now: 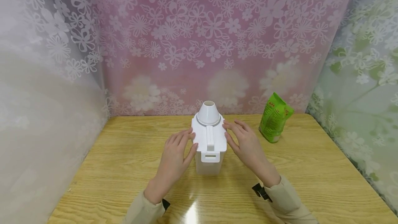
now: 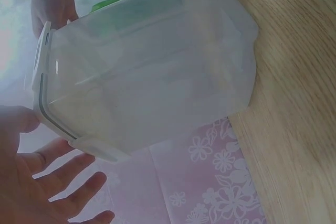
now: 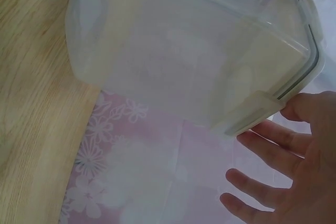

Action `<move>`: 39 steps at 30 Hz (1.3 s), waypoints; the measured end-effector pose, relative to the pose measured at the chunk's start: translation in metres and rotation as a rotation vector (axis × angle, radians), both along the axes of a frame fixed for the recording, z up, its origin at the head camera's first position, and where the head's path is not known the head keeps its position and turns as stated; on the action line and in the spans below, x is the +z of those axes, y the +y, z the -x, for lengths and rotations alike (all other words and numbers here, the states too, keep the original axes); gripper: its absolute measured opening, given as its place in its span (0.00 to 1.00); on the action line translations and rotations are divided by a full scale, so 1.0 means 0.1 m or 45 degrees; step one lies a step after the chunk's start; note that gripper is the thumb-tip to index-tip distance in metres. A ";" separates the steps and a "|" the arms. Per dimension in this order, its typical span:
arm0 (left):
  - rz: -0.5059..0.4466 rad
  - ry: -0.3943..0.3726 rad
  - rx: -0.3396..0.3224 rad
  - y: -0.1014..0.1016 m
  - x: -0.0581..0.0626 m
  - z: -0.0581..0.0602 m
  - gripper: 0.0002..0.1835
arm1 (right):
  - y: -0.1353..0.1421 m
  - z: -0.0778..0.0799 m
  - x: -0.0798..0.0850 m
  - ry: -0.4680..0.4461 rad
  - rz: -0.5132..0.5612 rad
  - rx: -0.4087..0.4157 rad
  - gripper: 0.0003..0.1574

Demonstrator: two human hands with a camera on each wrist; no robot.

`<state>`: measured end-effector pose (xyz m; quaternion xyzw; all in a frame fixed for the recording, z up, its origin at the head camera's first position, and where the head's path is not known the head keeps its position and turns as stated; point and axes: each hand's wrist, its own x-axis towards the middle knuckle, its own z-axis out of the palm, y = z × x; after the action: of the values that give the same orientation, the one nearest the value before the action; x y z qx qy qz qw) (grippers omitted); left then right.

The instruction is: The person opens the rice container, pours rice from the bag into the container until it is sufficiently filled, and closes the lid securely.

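A translucent plastic storage container (image 1: 208, 166) with a white lid (image 1: 201, 137) stands upright in front of me. The lid carries a cone-shaped spout (image 1: 208, 113) at its far end, a bar handle along the middle and a front latch (image 1: 210, 157). My left hand (image 1: 175, 151) touches the lid's left edge; its wrist view shows the thumb at the rim and fingertips against a side latch (image 2: 100, 148). On the right edge, my right hand (image 1: 247, 145) does likewise, fingertips at the other side latch (image 3: 254, 113). The remaining fingers of both hands are spread and loosely bent.
A green packet (image 1: 275, 118) stands on the wooden table (image 1: 130, 168), behind and right of my right hand. Floral curtains (image 1: 199, 44) hang behind the table and along both sides.
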<state>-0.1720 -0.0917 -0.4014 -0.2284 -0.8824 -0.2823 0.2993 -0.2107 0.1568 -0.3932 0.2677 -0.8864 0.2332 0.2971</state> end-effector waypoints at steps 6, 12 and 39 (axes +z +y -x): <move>-0.001 0.016 -0.001 0.00 0.00 0.01 0.14 | 0.00 0.01 0.01 0.053 0.009 0.017 0.16; 0.005 -0.001 -0.006 0.00 0.00 0.02 0.14 | 0.00 0.02 0.02 0.125 0.025 0.068 0.18; -0.002 -0.039 -0.034 -0.03 -0.01 0.03 0.15 | -0.27 -0.11 -0.01 0.366 -0.274 0.316 0.33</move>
<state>-0.1750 -0.0946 -0.4022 -0.2358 -0.8835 -0.2903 0.2821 -0.1997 0.1294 -0.3937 0.4355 -0.8149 0.1314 0.3591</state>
